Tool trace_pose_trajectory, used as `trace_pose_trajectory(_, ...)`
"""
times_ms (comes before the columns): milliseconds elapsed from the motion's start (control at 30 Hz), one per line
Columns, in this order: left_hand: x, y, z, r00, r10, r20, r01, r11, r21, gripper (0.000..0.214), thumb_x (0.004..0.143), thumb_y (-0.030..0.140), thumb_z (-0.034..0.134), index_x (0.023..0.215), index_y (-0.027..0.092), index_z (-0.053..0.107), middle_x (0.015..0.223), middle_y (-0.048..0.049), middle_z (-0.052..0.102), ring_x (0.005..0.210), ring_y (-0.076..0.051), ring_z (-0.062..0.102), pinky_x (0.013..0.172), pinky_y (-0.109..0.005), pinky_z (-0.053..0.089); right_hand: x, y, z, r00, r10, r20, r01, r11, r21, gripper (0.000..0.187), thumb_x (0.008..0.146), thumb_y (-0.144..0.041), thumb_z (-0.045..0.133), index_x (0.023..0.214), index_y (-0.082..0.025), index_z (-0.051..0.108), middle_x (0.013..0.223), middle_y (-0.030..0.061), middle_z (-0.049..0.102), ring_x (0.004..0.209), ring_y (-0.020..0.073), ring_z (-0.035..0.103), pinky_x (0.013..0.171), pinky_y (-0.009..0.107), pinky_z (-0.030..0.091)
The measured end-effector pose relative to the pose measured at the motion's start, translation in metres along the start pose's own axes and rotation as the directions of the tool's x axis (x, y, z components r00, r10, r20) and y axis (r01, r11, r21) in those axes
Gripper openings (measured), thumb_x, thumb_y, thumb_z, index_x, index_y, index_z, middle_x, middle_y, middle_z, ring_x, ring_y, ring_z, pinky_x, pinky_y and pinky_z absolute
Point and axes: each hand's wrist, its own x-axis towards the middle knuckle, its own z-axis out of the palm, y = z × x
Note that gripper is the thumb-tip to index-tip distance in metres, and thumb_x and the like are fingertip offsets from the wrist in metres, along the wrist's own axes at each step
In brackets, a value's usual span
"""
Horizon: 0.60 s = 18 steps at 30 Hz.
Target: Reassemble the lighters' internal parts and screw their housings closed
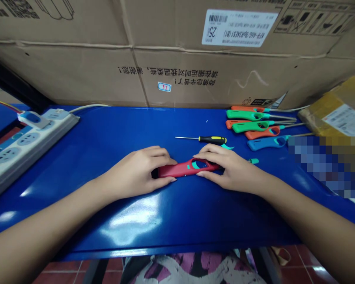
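A red long-nosed lighter (177, 169) with a teal trigger lies level just at the blue tabletop, between my two hands. My left hand (144, 171) grips its handle end between thumb and fingers. At the trigger end, my right hand (225, 167) pinches the body with fingers above and thumb below. Behind my right fingers lies a small curved teal piece (228, 147), and a teal tip piece (254, 161) shows just past the hand. A black and yellow screwdriver (213, 139) rests behind the lighter, its shaft pointing left.
Several lighters in orange, green and blue (266, 143) lie heaped at the back right. Beside them stands a taped yellow-brown package (340, 106). A white power strip (29, 138) runs along the left. A large cardboard box (177, 59) walls off the back of the blue table (121, 130).
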Motion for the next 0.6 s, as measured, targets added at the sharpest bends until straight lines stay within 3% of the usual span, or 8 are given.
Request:
trace_pose_trajectory(167,-0.0011,0.0005,0.0034,0.998,-0.058,-0.016,0.058,0.998,-0.019,0.029,0.091,0.035,0.069,0.118,0.023,0.071,0.107,-0.0046,0.07,0.097,-0.021,0.065,0.087,-0.035,0.054,0.0011,0.0005,-0.0002,0.998,0.056,0.001,-0.056,0.998,0.026,0.032,0.09,-0.027,0.069,0.121,-0.018,0.067,0.116,0.0092,0.061,0.105,0.02,0.062,0.094,0.033,0.051)
trace_pose_trajectory(600,-0.0003,0.0036,0.009,0.994,0.009,-0.112,-0.012,1.0,-0.024,0.026,0.092,0.034,0.067,0.115,0.021,0.071,0.107,-0.0042,0.071,0.096,-0.019,0.066,0.085,-0.032,0.054,-0.0004,-0.0008,-0.0049,0.999,0.054,-0.005,-0.053,0.998,0.031,0.03,0.089,-0.023,0.069,0.119,-0.02,0.067,0.116,0.0075,0.063,0.104,0.0184,0.063,0.093,0.031,0.051)
